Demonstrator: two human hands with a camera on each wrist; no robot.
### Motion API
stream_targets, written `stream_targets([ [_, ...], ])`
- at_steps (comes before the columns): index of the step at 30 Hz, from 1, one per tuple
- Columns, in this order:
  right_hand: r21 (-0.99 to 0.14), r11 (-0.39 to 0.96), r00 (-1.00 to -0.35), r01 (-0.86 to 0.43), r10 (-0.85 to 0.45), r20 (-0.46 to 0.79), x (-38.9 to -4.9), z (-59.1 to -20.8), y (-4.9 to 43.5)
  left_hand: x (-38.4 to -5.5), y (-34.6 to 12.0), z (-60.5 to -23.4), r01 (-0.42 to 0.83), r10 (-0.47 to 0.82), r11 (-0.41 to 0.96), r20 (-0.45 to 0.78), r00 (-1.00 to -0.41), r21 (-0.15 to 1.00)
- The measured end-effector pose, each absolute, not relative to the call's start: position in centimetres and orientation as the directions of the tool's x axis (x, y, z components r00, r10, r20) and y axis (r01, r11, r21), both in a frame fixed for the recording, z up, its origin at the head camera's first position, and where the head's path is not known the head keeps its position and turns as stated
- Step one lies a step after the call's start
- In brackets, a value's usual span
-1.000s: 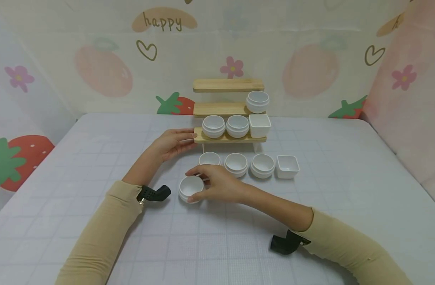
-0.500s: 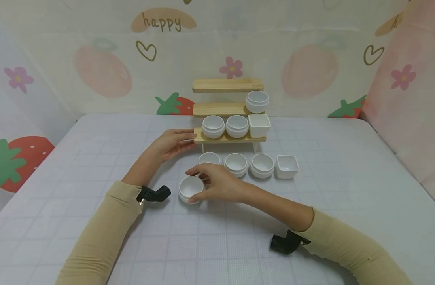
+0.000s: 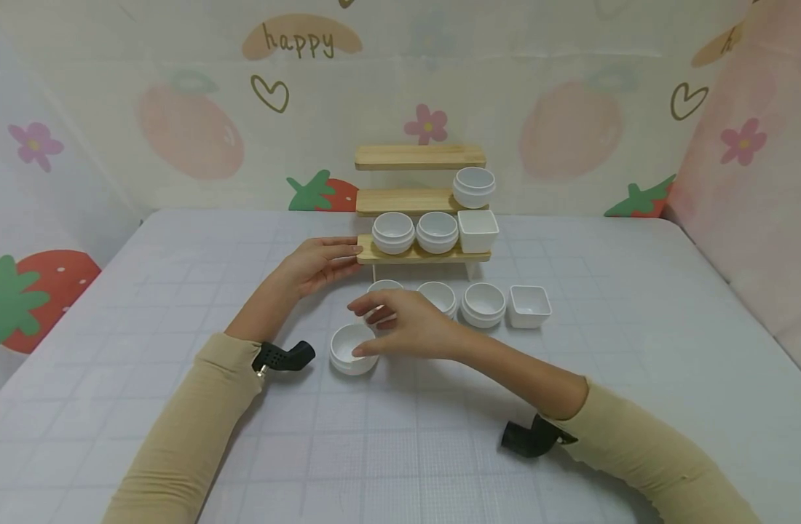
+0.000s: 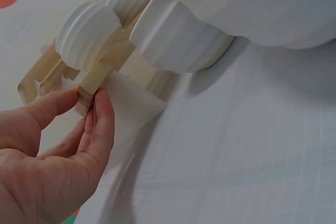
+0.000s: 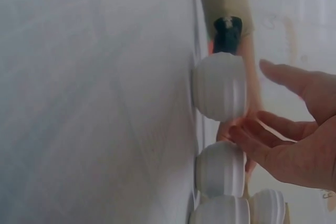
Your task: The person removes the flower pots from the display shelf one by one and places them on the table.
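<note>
My left hand (image 3: 318, 266) pinches the left end of the lowest board of a three-tier wooden display stand (image 3: 420, 156); the left wrist view shows thumb and fingers around the board's end (image 4: 93, 85). My right hand (image 3: 413, 324) hovers just above and to the right of a round white bowl (image 3: 346, 353) on the table, fingers spread and holding nothing. In the right wrist view the same bowl (image 5: 220, 86) stands apart from the fingertips. Behind the right hand are two round bowls, partly covered by it, then another round bowl (image 3: 483, 306) and a square bowl (image 3: 530, 307).
On the lowest tier sit two round bowls (image 3: 393, 233) and a square bowl (image 3: 479, 231). One round bowl (image 3: 474, 187) stands at the right of the middle tier. A printed cloth backdrop (image 3: 387, 87) rises behind the table (image 3: 361, 466).
My right hand has let go of the front round bowl and lifted slightly up and to the right, its fingers opening. The bowl stays in place, and the left hand keeps its hold.
</note>
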State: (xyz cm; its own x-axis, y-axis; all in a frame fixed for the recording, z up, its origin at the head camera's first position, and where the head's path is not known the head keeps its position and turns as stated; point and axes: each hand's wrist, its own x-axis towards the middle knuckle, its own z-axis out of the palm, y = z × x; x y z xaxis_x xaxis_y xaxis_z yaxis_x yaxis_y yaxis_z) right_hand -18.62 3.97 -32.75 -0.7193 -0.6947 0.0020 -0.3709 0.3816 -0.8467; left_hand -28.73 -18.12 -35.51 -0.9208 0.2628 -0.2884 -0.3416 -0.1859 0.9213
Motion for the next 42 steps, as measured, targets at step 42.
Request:
stream_targets([
  [42, -0.871, 0.368, -0.767, -0.325, -0.642, 0.015, -21.5, -29.1, 7.6, -28.9, -18.0, -35.4, -0.361, 0.254, -0.207, -0.306, -0.917, 0.909],
])
